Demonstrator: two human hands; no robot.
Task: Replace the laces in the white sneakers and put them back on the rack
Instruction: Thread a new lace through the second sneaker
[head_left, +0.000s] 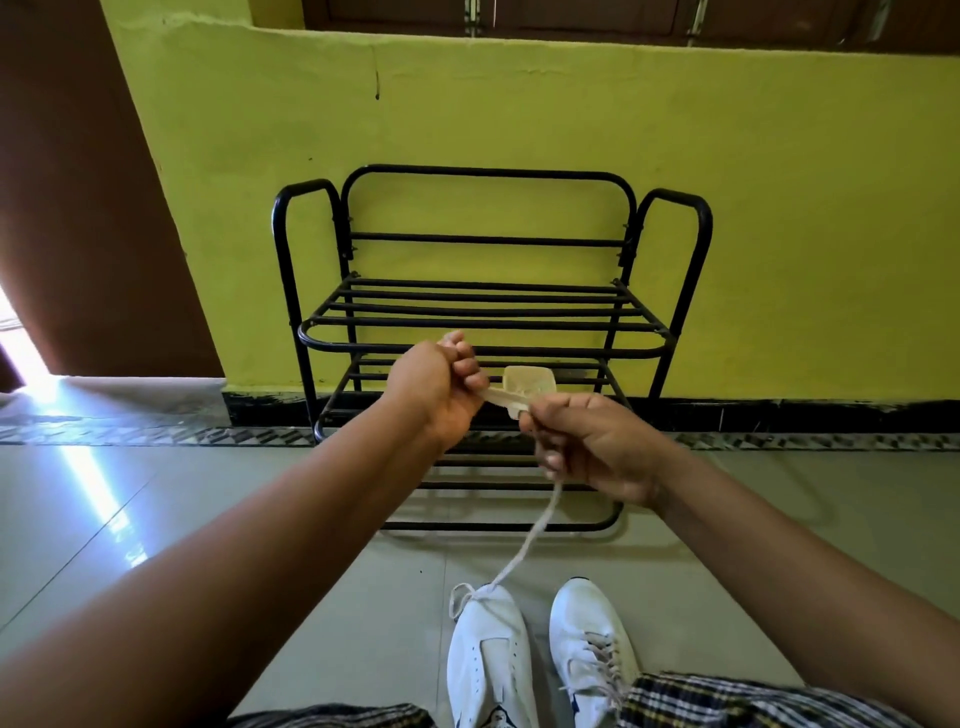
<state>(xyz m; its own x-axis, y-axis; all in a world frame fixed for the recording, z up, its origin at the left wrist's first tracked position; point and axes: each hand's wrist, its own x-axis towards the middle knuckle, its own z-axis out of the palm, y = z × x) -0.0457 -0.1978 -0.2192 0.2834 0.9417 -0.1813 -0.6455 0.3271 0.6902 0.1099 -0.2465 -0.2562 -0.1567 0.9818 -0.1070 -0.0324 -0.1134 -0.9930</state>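
Both hands are raised in front of the person, close together, with a white lace (524, 551) between them. Right hand (592, 447) has its fingers curled round the lace, which drops from under that hand down to the sneaker below. Left hand (441, 387), just beside it and slightly higher, is closed with its fingertips pinching a flat, pale stretch of the lace; a small pale card-like piece (530, 387) shows just beyond the two hands, and what it is cannot be told.

Below the hands, nearest the person, two white sneakers stand side by side on the tiled floor (156, 519) between checked trouser legs (727, 701). Under the right hand's lace, the left sneaker (491, 660) has bare eyelets along most of its tongue, with the lace looped at its toe. Next to it, the right sneaker (589, 639) is laced with a greyish lace.

Beyond the hands stands a black metal shoe rack (488, 312) with barred shelves, against a yellow-green wall (779, 208).
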